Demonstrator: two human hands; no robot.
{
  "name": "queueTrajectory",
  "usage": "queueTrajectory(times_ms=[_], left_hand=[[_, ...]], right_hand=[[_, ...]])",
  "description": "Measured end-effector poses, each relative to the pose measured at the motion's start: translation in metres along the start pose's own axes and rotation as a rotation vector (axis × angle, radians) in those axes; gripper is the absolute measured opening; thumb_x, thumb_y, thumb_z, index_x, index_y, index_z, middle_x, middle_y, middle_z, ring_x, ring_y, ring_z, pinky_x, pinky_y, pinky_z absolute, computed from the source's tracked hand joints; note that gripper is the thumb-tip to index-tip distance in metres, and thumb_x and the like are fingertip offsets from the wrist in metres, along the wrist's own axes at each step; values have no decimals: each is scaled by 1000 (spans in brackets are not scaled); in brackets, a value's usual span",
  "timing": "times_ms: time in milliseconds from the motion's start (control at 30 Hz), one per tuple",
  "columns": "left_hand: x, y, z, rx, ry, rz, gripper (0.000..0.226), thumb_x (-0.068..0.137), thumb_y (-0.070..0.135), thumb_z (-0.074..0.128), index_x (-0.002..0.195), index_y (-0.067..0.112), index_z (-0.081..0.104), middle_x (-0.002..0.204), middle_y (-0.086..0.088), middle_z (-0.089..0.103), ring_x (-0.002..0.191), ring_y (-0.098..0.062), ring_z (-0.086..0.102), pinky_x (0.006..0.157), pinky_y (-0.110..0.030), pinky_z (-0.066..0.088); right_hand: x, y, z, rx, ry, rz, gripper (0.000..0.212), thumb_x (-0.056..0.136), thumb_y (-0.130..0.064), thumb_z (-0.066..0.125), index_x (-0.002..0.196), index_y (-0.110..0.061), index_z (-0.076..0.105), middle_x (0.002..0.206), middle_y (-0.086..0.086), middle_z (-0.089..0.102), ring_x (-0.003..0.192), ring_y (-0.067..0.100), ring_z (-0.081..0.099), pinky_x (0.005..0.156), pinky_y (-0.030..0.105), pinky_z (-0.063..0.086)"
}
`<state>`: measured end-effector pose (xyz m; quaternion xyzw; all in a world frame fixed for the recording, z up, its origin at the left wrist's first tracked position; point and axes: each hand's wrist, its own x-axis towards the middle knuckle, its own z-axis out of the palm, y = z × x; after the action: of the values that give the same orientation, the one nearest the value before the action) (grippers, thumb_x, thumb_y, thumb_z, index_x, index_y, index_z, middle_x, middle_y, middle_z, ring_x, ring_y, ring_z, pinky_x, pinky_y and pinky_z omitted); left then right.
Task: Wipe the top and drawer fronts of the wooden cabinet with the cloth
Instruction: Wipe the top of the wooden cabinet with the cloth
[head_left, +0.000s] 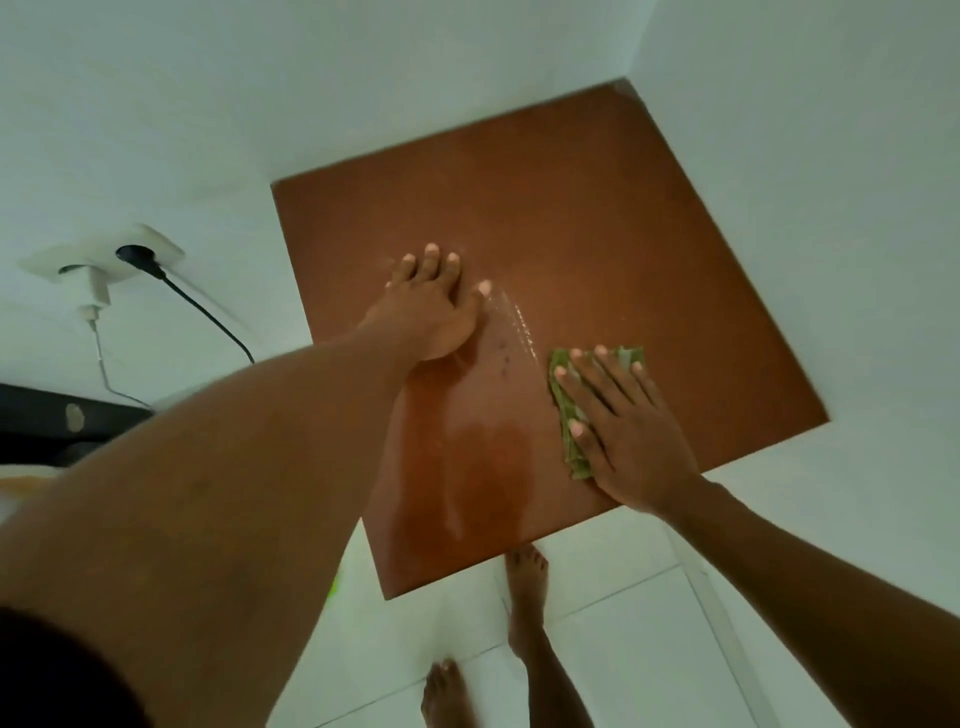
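I look straight down on the brown wooden cabinet top (597, 218), set in a corner between white walls. My right hand (623, 431) presses flat on a folded green cloth (569, 415) near the cabinet's front right part. My left hand (431, 306) rests palm down on the bare wood at the left, fingers spread, holding nothing. A wet, shiny streak (514, 317) runs between the two hands, and a damp patch (467, 467) darkens the front of the top. The drawer fronts are hidden below the top.
A white wall socket (104, 260) at the left holds a black plug with a cable (208, 312) and a white charger (96, 296). A dark piece of furniture (41, 426) stands at the left edge. My bare feet (524, 582) stand on white floor tiles in front of the cabinet.
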<state>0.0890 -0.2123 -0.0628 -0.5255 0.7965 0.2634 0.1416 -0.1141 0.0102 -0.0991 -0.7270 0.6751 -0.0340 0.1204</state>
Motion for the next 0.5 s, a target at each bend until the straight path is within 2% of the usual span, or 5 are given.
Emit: queueTrajectory(times_ms=[133,233,333,433,500], left_hand=[[-14,2,-8,9,-33,8,83,96,75,10,164,26,3,171,-3,-10,157,-29,-12,127,-50,-3],[-40,-8,-9,42,29,60,82,99,72,14,164,23,6,172,-5,-5,157,-29,-7,126,-49,0],[-68,-26,3,100,32,97,81,99,72,15,164,24,4,172,-3,-3,158,-27,-5,125,-48,3],[-85,-42,15,131,10,70,81,99,71,14,164,24,2,172,-2,-6,158,-28,-6,125,-49,4],[-87,-43,22,121,8,53,81,99,70,14,164,24,0,172,-2,-8,157,-28,-9,125,-50,4]], right_hand=[[-84,-15,21,119,151,48,56,97,-9,57,151,-13,45,162,4,38,153,28,28,119,50,34],[-135,-29,25,155,154,88,74,63,19,80,132,-4,64,136,12,65,118,35,65,90,42,61],[-164,-32,10,156,105,50,61,67,19,73,124,-1,67,117,14,71,85,26,68,66,38,64],[-135,-31,-19,226,221,49,41,93,-3,44,130,2,64,123,14,67,93,26,63,75,32,60],[-83,-26,-40,208,285,75,40,96,-6,44,132,0,62,122,16,66,100,27,60,80,31,54]])
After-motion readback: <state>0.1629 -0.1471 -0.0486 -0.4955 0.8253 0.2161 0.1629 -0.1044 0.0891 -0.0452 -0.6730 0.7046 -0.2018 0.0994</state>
